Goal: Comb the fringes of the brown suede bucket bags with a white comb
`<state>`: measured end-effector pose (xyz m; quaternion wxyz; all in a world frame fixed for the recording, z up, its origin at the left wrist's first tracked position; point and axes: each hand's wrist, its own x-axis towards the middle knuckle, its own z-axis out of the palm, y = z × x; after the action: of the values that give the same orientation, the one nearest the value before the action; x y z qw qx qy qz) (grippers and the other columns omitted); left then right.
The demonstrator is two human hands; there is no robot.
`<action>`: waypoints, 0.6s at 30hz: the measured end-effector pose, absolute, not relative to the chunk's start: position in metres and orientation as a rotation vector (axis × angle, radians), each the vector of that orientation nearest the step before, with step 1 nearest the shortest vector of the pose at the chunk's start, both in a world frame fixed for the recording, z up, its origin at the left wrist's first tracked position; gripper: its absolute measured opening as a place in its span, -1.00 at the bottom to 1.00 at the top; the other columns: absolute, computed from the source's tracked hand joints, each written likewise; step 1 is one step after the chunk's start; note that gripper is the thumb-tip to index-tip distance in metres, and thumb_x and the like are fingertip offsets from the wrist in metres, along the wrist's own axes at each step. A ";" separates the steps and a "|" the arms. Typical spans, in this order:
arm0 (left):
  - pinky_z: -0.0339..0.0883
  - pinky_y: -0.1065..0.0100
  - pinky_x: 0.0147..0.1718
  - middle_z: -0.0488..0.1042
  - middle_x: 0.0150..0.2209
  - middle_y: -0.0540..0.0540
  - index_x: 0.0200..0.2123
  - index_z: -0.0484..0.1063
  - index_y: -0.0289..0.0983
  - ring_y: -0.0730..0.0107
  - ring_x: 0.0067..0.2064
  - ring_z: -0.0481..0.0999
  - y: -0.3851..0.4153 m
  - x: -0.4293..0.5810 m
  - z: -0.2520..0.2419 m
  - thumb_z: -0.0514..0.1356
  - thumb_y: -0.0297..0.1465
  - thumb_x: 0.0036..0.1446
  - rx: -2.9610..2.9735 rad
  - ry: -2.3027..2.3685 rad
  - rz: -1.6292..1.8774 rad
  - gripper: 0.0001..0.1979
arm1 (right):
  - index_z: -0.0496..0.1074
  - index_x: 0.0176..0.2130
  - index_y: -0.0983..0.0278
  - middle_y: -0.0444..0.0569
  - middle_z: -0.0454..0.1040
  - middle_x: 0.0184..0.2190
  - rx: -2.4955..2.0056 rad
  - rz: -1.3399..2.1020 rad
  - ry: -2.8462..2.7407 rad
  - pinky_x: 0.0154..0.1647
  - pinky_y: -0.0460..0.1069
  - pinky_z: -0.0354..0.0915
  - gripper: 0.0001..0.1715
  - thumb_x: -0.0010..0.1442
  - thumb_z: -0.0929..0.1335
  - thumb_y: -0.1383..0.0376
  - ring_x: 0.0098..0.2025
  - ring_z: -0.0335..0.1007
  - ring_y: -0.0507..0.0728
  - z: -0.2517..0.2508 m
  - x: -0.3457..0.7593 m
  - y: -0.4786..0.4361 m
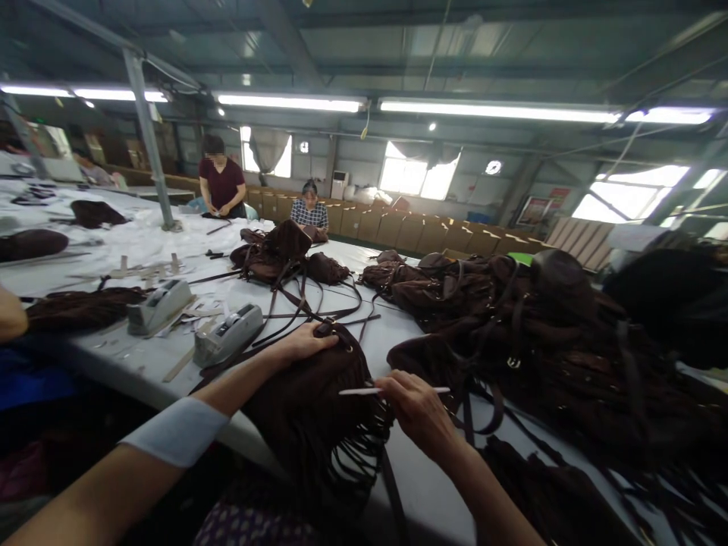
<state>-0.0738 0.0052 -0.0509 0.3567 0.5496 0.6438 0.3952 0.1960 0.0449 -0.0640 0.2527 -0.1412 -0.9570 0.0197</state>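
A dark brown fringed suede bag (318,394) lies at the near edge of the long grey table (392,334). My left hand (304,343) rests on the bag's top, fingers curled around its metal hardware and strap. My right hand (418,409) pinches a thin white stick (364,391) that points left into the fringe. A white band (176,431) wraps my left forearm.
Two grey tape dispensers (227,334) (159,305) stand left of the bag. A big heap of brown bags (512,318) fills the right side, with a smaller pile (284,258) further back. Two people (221,186) (310,206) work at the far end. An elbow (11,315) intrudes at left.
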 end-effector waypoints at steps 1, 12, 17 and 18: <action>0.38 0.39 -0.19 0.59 -0.13 -0.08 -0.13 0.50 -0.24 0.25 -0.13 0.55 0.010 -0.075 -0.048 0.18 -0.12 0.07 1.445 1.668 0.990 -0.61 | 0.35 -0.19 0.24 -0.08 0.41 -0.35 -0.319 -0.010 -2.642 -0.31 -0.05 0.11 -0.76 0.39 0.14 0.29 -0.36 0.25 0.06 -0.055 0.187 0.048; 0.28 0.44 -0.47 0.56 -0.48 0.02 -0.38 0.58 -0.25 0.37 -0.45 0.47 0.072 -0.087 -0.064 0.29 -0.04 -0.11 1.637 1.748 0.509 -0.61 | 0.34 -0.12 0.18 -0.11 0.47 -0.28 0.022 -0.239 -3.086 -0.28 0.01 0.07 -0.85 0.34 0.22 0.34 -0.26 0.31 0.11 -0.081 0.086 0.062; 0.30 0.32 -0.08 0.54 -0.06 -0.11 0.00 0.45 -0.18 0.17 -0.03 0.48 0.087 -0.107 -0.062 0.29 -0.12 -0.03 1.675 1.975 0.643 -0.48 | 0.36 -0.12 0.20 -0.06 0.49 -0.26 -0.222 -0.124 -3.163 -0.29 -0.01 0.10 -0.75 0.28 0.20 0.44 -0.21 0.37 0.14 -0.122 0.065 0.102; 0.23 0.23 0.04 0.45 0.06 -0.18 0.10 0.37 -0.19 0.09 0.09 0.39 0.081 -0.111 -0.065 0.24 -0.10 0.03 1.656 2.064 0.696 -0.43 | 0.36 -0.12 0.22 -0.04 0.49 -0.26 -0.250 -0.119 -3.161 -0.30 -0.01 0.10 -0.74 0.26 0.20 0.47 -0.22 0.38 0.13 -0.126 0.063 0.112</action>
<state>-0.1106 0.0810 -0.0649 0.2012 0.5929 0.7389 0.2490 0.0629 0.1117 -0.1260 -0.0158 -0.0787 -0.9961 -0.0375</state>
